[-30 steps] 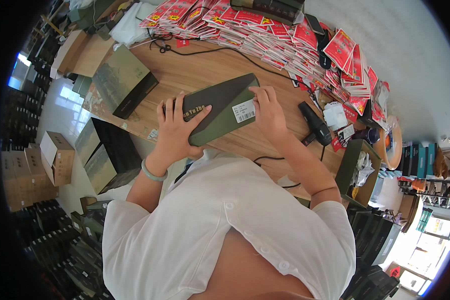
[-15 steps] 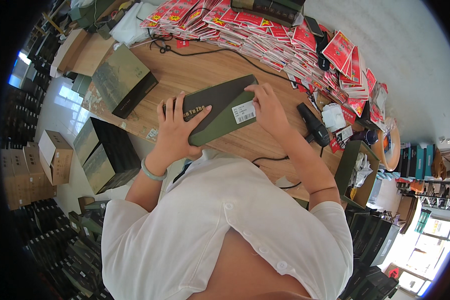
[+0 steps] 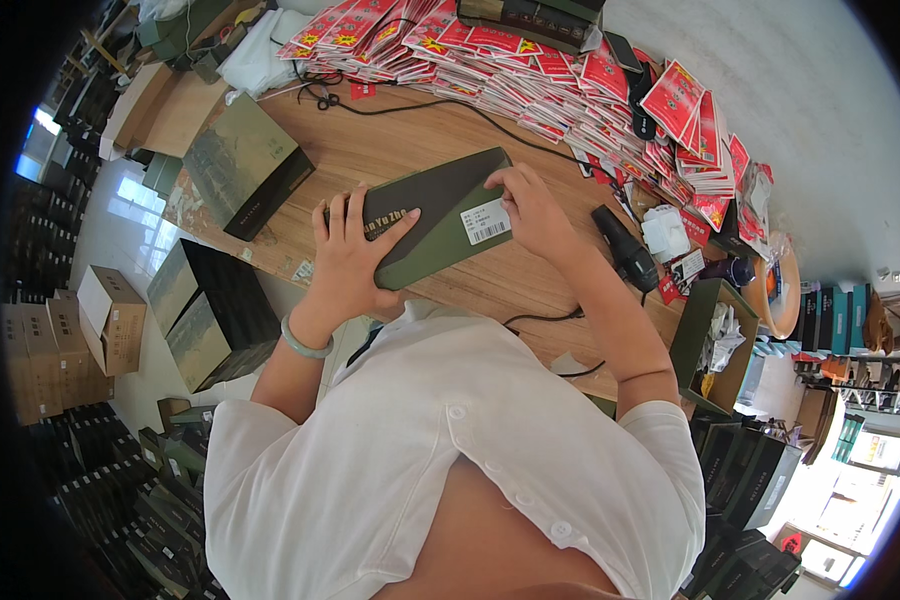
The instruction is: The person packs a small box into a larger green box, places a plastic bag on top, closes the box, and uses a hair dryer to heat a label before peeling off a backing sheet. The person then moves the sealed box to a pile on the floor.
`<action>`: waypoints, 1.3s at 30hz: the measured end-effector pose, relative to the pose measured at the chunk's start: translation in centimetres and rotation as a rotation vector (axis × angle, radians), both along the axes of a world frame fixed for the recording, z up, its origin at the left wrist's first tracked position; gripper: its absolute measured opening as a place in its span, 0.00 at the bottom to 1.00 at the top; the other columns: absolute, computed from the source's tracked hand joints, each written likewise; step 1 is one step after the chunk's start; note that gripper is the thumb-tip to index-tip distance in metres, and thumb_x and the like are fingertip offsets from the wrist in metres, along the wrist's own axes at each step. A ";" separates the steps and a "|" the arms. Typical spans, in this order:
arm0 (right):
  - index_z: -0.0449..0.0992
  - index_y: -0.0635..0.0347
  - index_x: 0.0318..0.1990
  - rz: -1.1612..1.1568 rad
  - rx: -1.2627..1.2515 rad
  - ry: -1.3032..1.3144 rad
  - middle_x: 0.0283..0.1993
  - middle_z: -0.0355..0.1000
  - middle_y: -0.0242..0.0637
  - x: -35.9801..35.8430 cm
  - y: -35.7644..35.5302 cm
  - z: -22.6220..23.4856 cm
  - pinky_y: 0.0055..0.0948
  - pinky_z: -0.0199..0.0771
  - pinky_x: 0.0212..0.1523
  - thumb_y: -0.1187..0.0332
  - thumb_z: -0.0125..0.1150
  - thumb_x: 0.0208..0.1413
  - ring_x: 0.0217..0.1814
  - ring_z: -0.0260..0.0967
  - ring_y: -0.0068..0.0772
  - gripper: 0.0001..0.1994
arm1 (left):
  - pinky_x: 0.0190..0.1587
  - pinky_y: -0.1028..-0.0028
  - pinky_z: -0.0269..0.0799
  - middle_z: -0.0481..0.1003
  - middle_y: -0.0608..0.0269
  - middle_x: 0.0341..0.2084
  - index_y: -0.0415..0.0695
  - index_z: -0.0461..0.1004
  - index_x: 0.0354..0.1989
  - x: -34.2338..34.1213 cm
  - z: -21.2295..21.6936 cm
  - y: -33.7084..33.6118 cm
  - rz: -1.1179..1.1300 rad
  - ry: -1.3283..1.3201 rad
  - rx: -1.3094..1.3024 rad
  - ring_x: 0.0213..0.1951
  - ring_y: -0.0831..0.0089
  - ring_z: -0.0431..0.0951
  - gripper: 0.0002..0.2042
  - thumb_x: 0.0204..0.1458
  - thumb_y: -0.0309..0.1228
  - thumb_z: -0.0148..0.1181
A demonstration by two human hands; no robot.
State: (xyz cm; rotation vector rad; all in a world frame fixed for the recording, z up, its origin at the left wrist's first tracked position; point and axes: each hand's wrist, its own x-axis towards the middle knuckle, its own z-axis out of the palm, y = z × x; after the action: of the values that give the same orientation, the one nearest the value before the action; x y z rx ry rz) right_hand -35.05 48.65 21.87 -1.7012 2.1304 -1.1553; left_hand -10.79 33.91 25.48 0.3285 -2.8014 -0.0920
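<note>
A long dark green and brown shoe box (image 3: 440, 205) is tilted in front of me, over the table's near edge. My left hand (image 3: 355, 245) grips its left end, with fingers across the top and the thumb over the gold lettering. A white barcode label (image 3: 487, 222) sits on the green side near the right end. My right hand (image 3: 532, 208) has its fingers bent against that end, with the fingertips at the upper edge beside the label. Whether they also pinch the label's corner is hard to see.
Red printed packets (image 3: 530, 85) lie heaped along the back of the wooden table (image 3: 390, 130). A black hair dryer (image 3: 625, 248) rests at right, near an open green box (image 3: 715, 340). Larger green boxes (image 3: 245, 165) stand at left. A black cable (image 3: 470, 108) crosses the table.
Almost nothing differs. The right fingertips have shifted slightly at the box's end, and the box sits a touch further left. Both hands stay on it.
</note>
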 end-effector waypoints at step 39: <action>0.76 0.62 0.38 -0.273 -0.153 -0.033 0.37 0.65 0.38 0.9 0.5 -1.6 0.28 0.70 0.35 0.81 0.60 0.49 0.35 0.67 0.34 0.09 | 0.60 0.48 0.46 0.53 0.39 0.59 0.64 0.67 0.60 -0.2 0.1 -0.5 -0.007 0.022 0.016 0.56 0.43 0.55 0.43 0.23 0.40 0.67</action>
State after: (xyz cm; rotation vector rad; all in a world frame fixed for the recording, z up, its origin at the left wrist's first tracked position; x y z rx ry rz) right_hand -34.14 49.15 20.32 -1.4671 2.3628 -1.4411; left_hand -11.03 33.39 25.55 0.3200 -2.7819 -0.1189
